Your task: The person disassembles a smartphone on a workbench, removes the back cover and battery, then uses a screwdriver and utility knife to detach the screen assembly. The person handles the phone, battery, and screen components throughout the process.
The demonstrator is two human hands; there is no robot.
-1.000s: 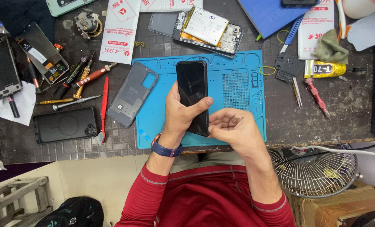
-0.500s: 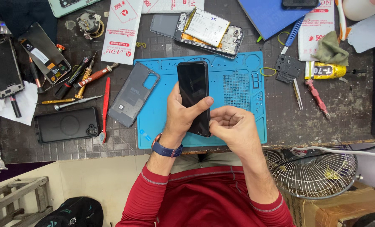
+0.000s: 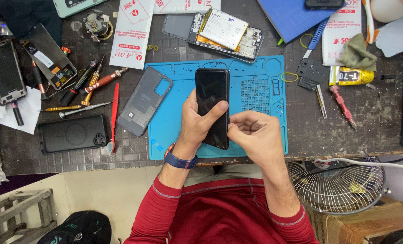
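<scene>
A black phone (image 3: 212, 92) with a dark screen is held upright over the blue work mat (image 3: 260, 97). My left hand (image 3: 197, 124) wraps it from the left, thumb across the glass. My right hand (image 3: 255, 135) is curled with its fingertips pinching at the phone's right edge near the lower half. A blue watch band sits on my left wrist.
A grey back cover (image 3: 143, 100) lies on the mat's left edge. An opened phone with a battery (image 3: 224, 30) sits behind the mat. Screwdrivers (image 3: 91, 86), a red pry tool (image 3: 114, 115), a black case (image 3: 72, 133), a glue tube (image 3: 351, 76) and a desk fan (image 3: 341, 183) surround it.
My hands and the phone have stayed almost in place. The phone's tilt shifted slightly and my right fingers moved a little along its right edge.
</scene>
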